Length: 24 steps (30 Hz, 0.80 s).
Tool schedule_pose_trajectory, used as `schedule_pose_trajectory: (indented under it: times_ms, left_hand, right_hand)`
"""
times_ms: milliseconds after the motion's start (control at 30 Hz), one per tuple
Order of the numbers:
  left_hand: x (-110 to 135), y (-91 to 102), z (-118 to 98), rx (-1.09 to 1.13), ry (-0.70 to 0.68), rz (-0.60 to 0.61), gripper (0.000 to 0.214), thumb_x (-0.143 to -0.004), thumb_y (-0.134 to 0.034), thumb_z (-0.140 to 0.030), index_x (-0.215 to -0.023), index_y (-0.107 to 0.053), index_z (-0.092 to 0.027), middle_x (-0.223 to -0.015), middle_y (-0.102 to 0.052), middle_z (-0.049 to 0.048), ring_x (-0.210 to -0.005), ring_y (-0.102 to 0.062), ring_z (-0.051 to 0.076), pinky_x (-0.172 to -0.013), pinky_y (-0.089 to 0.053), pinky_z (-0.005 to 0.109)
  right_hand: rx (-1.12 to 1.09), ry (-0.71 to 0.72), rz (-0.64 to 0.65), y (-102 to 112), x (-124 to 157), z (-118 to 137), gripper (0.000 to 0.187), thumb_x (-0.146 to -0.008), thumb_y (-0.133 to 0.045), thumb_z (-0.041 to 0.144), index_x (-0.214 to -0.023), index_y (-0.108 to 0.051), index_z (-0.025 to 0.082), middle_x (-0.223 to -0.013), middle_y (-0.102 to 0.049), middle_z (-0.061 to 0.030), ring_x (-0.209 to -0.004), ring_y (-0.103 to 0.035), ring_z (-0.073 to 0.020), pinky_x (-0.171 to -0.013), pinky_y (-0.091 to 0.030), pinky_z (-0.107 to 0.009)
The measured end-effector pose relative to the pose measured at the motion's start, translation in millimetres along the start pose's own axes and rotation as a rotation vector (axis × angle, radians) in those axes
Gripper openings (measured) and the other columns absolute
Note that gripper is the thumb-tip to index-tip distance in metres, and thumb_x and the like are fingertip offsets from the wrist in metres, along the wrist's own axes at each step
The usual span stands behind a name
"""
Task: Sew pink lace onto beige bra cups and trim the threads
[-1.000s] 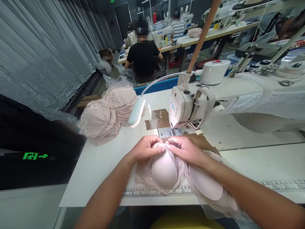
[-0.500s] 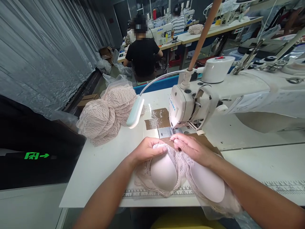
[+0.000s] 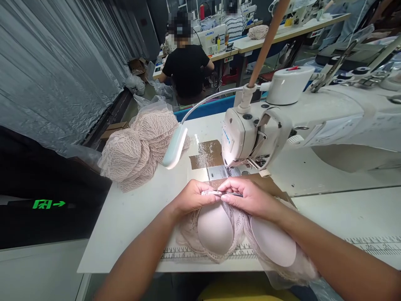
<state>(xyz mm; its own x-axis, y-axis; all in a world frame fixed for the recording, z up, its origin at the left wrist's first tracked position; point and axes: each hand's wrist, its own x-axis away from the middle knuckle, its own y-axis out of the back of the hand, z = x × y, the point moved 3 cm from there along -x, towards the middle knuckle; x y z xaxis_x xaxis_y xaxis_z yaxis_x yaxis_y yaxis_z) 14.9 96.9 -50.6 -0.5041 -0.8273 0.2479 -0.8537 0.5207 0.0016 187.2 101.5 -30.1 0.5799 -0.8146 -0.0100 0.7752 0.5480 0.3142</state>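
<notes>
A pale pink lace bra (image 3: pixel 215 230) with smooth moulded cups lies at the table's front edge, its second cup reaching under my right forearm. My left hand (image 3: pixel 194 195) pinches the top edge of the left cup between thumb and fingers. Close against it, my right hand (image 3: pixel 247 196) is closed on a thin, dark, pointed metal tool (image 3: pixel 233 193), possibly snips or tweezers. The tool's tip meets the lace at my left fingertips. Just beyond both hands is the needle area of a white sewing machine (image 3: pixel 239 138).
Stacked lace cups (image 3: pixel 125 154) sit at the table's left. A small lamp (image 3: pixel 175 148) on a bendable neck hangs left of the machine head. A printed ruler (image 3: pixel 178 254) runs along the front edge. Ahead, a person in black (image 3: pixel 188 69) sits at another machine.
My right hand has shifted slightly left and lower, against the left fingertips, and the dark metal tool now shows plainly at the cup's edge. My left hand keeps its pinch.
</notes>
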Motion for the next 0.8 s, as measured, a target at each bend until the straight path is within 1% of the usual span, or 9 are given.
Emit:
schedule_pose_trajectory:
  times_ms: [100,167,267,333,400,467,567,667,800]
  left_hand:
    - [0.8,-2.1,-2.8,-0.014,0.009,0.021,0.037,-0.067,-0.076,-0.042,-0.059,-0.058,-0.01,-0.056,-0.037,-0.0044,-0.055,-0.03,0.007,-0.051,-0.02,0.022]
    - [1.3,-2.3,-4.9,-0.026,0.012,0.019,0.037,-0.069,-0.074,-0.042,-0.059,-0.059,-0.01,-0.056,-0.037,-0.0043,-0.055,-0.031,0.007,-0.05,-0.021,0.022]
    - [2.1,-1.1,-6.8,-0.004,0.025,0.056,0.032,-0.072,-0.072,-0.041,-0.07,-0.066,-0.01,-0.061,-0.048,-0.0021,-0.058,-0.039,0.008,-0.053,-0.028,0.022]
    - [3.1,0.6,-7.3,0.029,0.04,0.103,0.029,-0.073,-0.072,-0.038,-0.081,-0.07,-0.011,-0.069,-0.057,0.0011,-0.064,-0.047,0.011,-0.06,-0.036,0.022]
    - [4.2,3.8,-7.1,0.036,0.051,0.103,0.03,-0.072,-0.073,-0.036,-0.088,-0.071,-0.011,-0.079,-0.063,0.0049,-0.072,-0.053,0.014,-0.067,-0.04,0.024]
    - [5.0,6.9,-6.3,0.017,0.059,0.065,0.03,-0.072,-0.073,-0.036,-0.086,-0.071,-0.01,-0.08,-0.065,0.0062,-0.072,-0.054,0.014,-0.068,-0.041,0.025]
    - [4.9,7.4,-4.9,0.004,0.074,0.045,0.029,-0.072,-0.073,-0.038,-0.08,-0.069,-0.01,-0.072,-0.062,0.0037,-0.066,-0.051,0.012,-0.062,-0.039,0.023]
    - [3.5,5.7,-3.5,-0.001,0.086,0.048,0.028,-0.07,-0.074,-0.037,-0.076,-0.067,-0.01,-0.069,-0.058,0.0014,-0.063,-0.048,0.01,-0.059,-0.036,0.022]
    - [1.6,5.0,-0.5,-0.047,0.094,0.026,0.029,-0.068,-0.075,-0.038,-0.071,-0.066,-0.01,-0.065,-0.056,0.0005,-0.061,-0.045,0.01,-0.057,-0.034,0.022]
  right_hand:
    - [0.023,-0.002,-0.02,-1.6,0.1,1.0,0.021,-0.083,-0.059,0.038,-0.086,-0.064,0.018,-0.083,-0.065,-0.0041,-0.079,-0.06,-0.0173,-0.07,-0.047,-0.031]
    - [0.032,-0.002,-0.033,-1.7,0.1,1.5,0.02,-0.083,-0.058,0.036,-0.081,-0.065,0.017,-0.08,-0.064,-0.0036,-0.075,-0.059,-0.0166,-0.067,-0.046,-0.03]
    - [0.027,-0.018,-0.052,0.3,0.8,-0.3,0.019,-0.082,-0.058,0.033,-0.078,-0.065,0.017,-0.076,-0.063,-0.0027,-0.07,-0.057,-0.0153,-0.063,-0.044,-0.029]
    - [0.009,-0.046,-0.065,3.1,1.8,-3.5,0.018,-0.081,-0.058,0.033,-0.079,-0.064,0.017,-0.076,-0.062,-0.0022,-0.069,-0.056,-0.0148,-0.062,-0.044,-0.028]
    - [-0.007,-0.074,-0.069,6.6,3.0,-7.0,0.019,-0.081,-0.058,0.035,-0.082,-0.064,0.017,-0.077,-0.063,-0.0019,-0.07,-0.057,-0.0146,-0.063,-0.044,-0.028]
    - [0.002,-0.096,-0.06,9.6,3.9,-9.3,0.021,-0.081,-0.058,0.038,-0.086,-0.063,0.018,-0.077,-0.062,-0.0014,-0.07,-0.057,-0.0148,-0.064,-0.045,-0.029]
    - [0.051,-0.097,-0.026,11.7,4.1,-8.9,0.024,-0.08,-0.059,0.039,-0.092,-0.064,0.019,-0.08,-0.063,-0.002,-0.074,-0.059,-0.0162,-0.068,-0.046,-0.031]
    - [0.081,-0.07,0.007,11.1,3.0,-5.8,0.02,-0.079,-0.06,0.035,-0.091,-0.064,0.019,-0.088,-0.066,-0.0038,-0.082,-0.061,-0.0181,-0.074,-0.047,-0.032]
    - [0.118,-0.036,0.037,7.9,1.3,-2.9,0.017,-0.08,-0.058,0.032,-0.089,-0.064,0.019,-0.09,-0.067,-0.0037,-0.085,-0.061,-0.0185,-0.076,-0.046,-0.032]
